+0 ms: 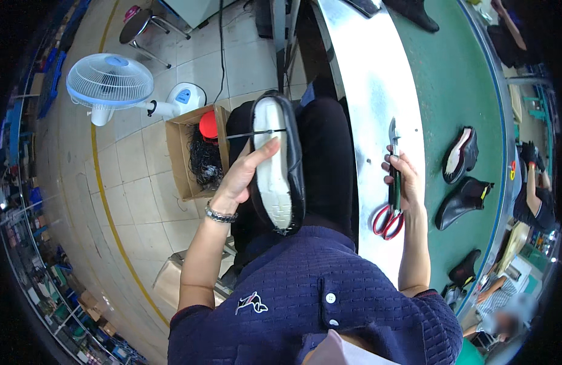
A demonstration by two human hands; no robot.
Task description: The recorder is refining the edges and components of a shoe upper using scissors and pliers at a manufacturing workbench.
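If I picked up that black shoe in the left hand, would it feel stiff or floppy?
The black shoe would probably feel fairly stiff: its pale underside looks straight, though the left hand grips it from one side only. Its smooth, slightly shiny upper may be a bit slippery.

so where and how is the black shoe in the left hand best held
Probably by its long side, coming from the left, as the left hand does now: thumb over the pale sole, fingers likely beneath, out of sight. The black shoe is long and narrow with its sole turned up, so this leaves its right edge and both ends uncovered.
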